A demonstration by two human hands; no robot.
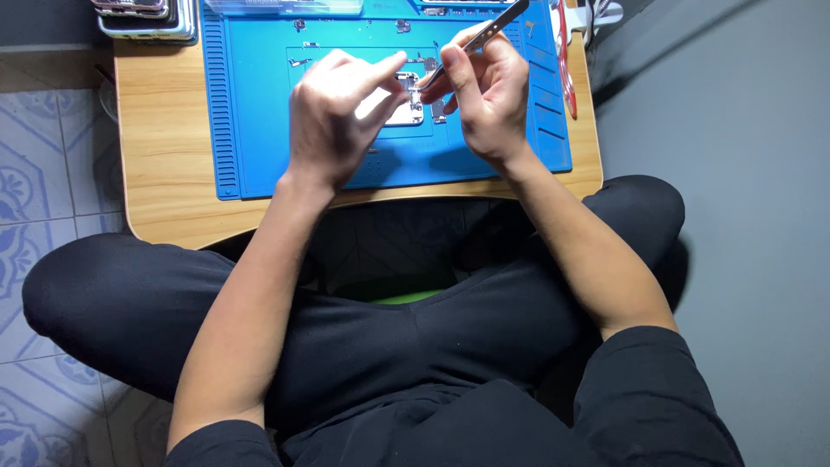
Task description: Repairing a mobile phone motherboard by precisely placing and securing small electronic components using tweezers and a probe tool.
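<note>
Both hands work over my blue mat (259, 130): right hand (488, 95) pinches tweezers (484, 35), left hand (333, 117) hides the small metal part (406, 108). Stacked phones (147, 17) sit far-left on the surface (160, 173); I cannot tell the left grip.

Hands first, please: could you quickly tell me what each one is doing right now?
Left hand: fingers pinched on the small metal part.
Right hand: closed on tweezers.

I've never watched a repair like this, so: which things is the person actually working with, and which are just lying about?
In use:
- tweezers in the right hand
- small metal part under the left hand
- blue work mat

Lying about:
- stack of phones
- red-handled tool
- loose small parts
</note>
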